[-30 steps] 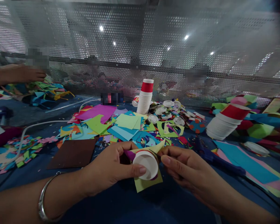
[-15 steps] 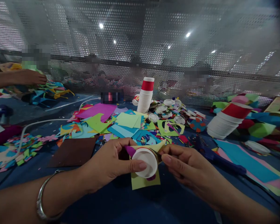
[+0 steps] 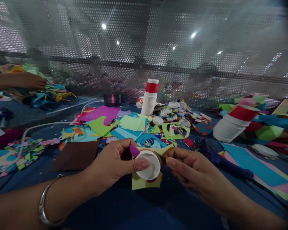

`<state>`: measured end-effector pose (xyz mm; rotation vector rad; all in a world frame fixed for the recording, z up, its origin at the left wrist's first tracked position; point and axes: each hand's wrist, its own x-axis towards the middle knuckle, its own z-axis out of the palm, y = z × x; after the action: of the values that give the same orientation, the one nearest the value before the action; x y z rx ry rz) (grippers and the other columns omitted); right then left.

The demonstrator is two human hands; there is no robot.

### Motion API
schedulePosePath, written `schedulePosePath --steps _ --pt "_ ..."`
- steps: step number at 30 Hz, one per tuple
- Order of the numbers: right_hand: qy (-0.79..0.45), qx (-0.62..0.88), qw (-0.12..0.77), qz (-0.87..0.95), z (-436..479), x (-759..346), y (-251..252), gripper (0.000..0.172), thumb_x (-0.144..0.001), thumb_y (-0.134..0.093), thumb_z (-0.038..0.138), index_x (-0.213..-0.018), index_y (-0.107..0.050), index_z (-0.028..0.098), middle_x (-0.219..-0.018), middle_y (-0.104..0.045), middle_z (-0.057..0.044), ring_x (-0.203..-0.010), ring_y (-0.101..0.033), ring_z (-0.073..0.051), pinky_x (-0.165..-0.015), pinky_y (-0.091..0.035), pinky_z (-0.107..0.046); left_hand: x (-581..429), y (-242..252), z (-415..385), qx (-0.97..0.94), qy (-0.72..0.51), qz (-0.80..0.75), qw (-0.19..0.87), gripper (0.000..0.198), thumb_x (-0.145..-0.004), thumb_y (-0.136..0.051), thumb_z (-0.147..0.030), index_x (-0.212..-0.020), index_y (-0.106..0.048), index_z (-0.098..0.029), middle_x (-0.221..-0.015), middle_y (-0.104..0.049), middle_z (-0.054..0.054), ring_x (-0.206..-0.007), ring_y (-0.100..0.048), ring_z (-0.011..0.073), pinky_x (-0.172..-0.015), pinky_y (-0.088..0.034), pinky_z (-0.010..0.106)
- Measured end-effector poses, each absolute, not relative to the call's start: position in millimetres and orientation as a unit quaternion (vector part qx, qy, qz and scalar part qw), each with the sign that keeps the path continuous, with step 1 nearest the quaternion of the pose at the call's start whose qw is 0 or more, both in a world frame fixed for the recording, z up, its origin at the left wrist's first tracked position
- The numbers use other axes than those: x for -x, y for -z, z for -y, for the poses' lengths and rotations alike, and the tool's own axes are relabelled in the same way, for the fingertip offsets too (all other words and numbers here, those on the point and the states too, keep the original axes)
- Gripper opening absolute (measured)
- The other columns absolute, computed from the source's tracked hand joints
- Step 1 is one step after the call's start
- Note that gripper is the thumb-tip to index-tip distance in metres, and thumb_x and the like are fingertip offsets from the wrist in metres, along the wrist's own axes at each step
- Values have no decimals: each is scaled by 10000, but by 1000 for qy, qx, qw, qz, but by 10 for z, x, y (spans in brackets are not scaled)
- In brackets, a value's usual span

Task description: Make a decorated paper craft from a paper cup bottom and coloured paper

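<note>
Your left hand (image 3: 110,167) pinches one small white paper cup (image 3: 147,164), its round base facing you, fingers closed on its rim. Your right hand (image 3: 184,167) is closed on the yellow-green paper (image 3: 144,182) behind the cup, low over the dark blue surface (image 3: 139,210). Two ribbed cup stacks, each red-topped, stand beyond: one upright (image 3: 149,98), one tilted (image 3: 232,124). Flat, jagged coloured scraps (image 3: 124,126) litter the middle.
</note>
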<state>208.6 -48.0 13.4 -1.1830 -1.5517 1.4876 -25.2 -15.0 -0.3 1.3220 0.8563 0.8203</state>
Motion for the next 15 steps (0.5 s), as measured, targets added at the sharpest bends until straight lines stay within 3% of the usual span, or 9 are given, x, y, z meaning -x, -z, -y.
schedulePosePath --steps 15 --pt "-568 463 334 594 472 -2085 -106 349 -924 -623 535 -928 -629 186 -640 -337 71 -521 -202 -65 -423 -124 -208 249 53 139 -590 -349 -374 624 408 -697 -840 -437 -805 -538 -186 -752 -590 -35 -689 -531 114 -638 -392 227"
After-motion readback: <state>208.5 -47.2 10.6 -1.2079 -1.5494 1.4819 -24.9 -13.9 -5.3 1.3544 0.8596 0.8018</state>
